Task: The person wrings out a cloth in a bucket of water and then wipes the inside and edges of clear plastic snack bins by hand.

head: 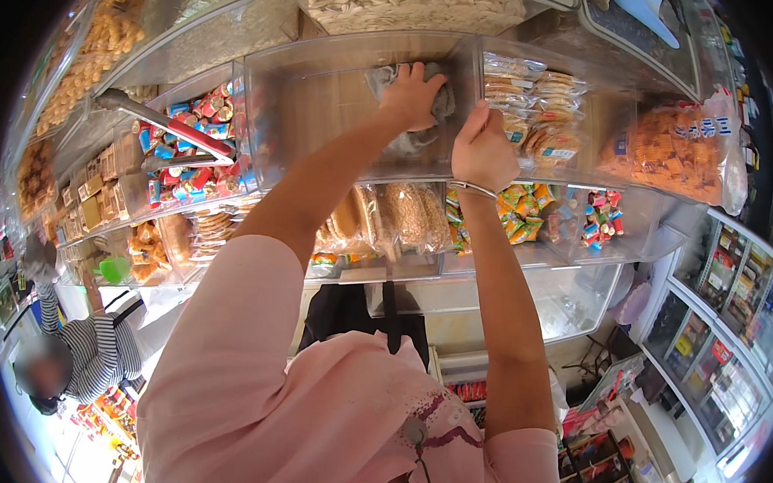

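Note:
My left hand [412, 100] is inside a transparent plastic bin [321, 110] with a wood-look bottom. Its fingers are spread over a crumpled grey cloth [443, 103], pressing it down near the bin's right end. Part of the cloth is hidden under the palm. My right hand [486, 148] grips the bin's transparent divider [475, 82] near the front corner, thumb pointing up along it. A bracelet [473, 189] circles that wrist. Just right of the divider lie stacked, plastic-wrapped flat crackers [537, 112].
Metal tongs [176, 129] with red grips rest over wrapped sweets [203, 110] on the left. Sunflower seeds [415, 7] fill a bin behind. Bagged orange snacks [676, 152] stand right. Packaged sesame pastries [417, 213] lie in front. Another person [92, 351] in stripes is at far left.

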`<state>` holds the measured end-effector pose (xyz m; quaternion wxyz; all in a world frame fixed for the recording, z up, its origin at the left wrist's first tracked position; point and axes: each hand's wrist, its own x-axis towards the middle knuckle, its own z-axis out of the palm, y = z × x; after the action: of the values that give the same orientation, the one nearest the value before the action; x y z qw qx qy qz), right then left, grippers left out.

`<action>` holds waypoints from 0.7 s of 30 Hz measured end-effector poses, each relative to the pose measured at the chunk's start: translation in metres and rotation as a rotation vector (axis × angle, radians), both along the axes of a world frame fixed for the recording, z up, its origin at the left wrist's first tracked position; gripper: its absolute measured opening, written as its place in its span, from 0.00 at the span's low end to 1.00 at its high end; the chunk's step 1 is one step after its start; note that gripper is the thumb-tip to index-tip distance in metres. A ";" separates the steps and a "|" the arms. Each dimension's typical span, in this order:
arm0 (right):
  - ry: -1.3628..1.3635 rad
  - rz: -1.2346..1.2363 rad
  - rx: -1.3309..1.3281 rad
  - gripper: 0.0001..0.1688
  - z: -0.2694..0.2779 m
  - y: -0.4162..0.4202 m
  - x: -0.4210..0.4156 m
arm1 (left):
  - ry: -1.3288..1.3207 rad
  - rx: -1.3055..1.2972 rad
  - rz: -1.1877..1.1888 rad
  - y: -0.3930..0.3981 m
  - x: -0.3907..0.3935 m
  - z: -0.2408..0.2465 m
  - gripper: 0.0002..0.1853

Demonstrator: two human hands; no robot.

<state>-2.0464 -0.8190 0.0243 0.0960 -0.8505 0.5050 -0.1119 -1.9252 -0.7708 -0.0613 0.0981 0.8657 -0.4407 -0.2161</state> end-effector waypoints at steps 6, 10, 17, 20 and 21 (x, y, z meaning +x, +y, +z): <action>-0.015 -0.015 0.012 0.25 -0.003 -0.002 -0.003 | 0.321 0.089 -0.314 0.006 -0.013 0.000 0.28; -0.020 -0.061 0.088 0.31 0.001 -0.001 -0.003 | 0.858 0.174 -0.078 0.001 -0.001 -0.010 0.17; -0.324 -0.049 0.060 0.32 0.003 0.003 -0.010 | 1.418 -0.126 -0.405 0.047 0.043 0.020 0.01; -0.263 -0.057 0.035 0.31 -0.003 -0.004 -0.013 | 1.204 -0.552 -0.504 0.106 0.047 0.060 0.05; -0.248 -0.056 0.032 0.30 -0.002 -0.003 -0.013 | 1.466 -0.394 -0.274 0.136 0.039 0.069 0.05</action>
<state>-2.0599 -0.8221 0.0220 0.1680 -0.8141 0.5144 -0.2109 -1.8860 -0.6351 0.0072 0.4897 0.4057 -0.3968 -0.6619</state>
